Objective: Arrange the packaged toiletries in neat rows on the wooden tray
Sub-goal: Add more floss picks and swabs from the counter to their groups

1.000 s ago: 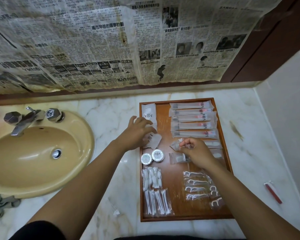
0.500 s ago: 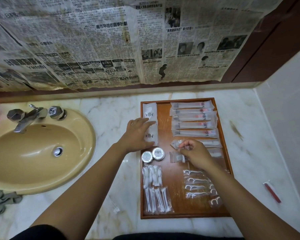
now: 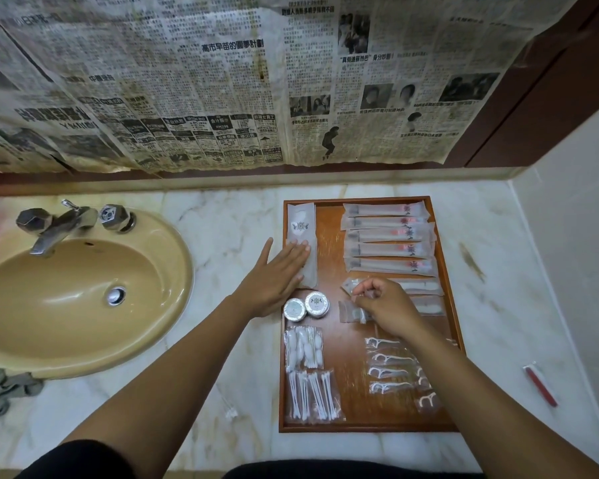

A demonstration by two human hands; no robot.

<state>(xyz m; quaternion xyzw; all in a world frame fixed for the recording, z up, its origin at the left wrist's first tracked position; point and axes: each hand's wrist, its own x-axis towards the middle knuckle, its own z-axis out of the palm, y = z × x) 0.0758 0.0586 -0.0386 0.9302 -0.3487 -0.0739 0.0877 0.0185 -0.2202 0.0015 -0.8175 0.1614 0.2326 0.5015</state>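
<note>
In the middle of the frame, on the marble counter point(image 3: 222, 229), the wooden tray point(image 3: 331, 264) sits square to the wall, its far rim close under the hanging newspaper point(image 3: 222, 81). The left hand point(image 3: 277, 274) lies flat, fingers straight, crossing the tray's left rim to press a white sachet point(image 3: 310, 274) that lies along that edge. A second sachet point(image 3: 301, 221) sits just above it in the upper left corner. The right hand point(image 3: 388, 305) is curled at mid-tray, fingertips pinching the end of a small clear packet point(image 3: 348, 311).

Toothbrush packets point(image 3: 386, 236) are stacked in a row along the upper right, reaching almost to the right rim. Two round tins point(image 3: 306, 305) touch each other below the left hand. Cotton pads point(image 3: 303, 347) and cotton swabs point(image 3: 312, 395) fill the lower left, tight to the rim. Floss picks point(image 3: 389, 371) are laid in a ladder at lower right. A strip of bare wood runs down the centre between the columns.

To the left, a band of marble separates the tray from the tan sink point(image 3: 184, 271) and its faucet point(image 3: 57, 226). At lower right, a red stick point(image 3: 542, 387) lies on the counter, well apart from the tray.
</note>
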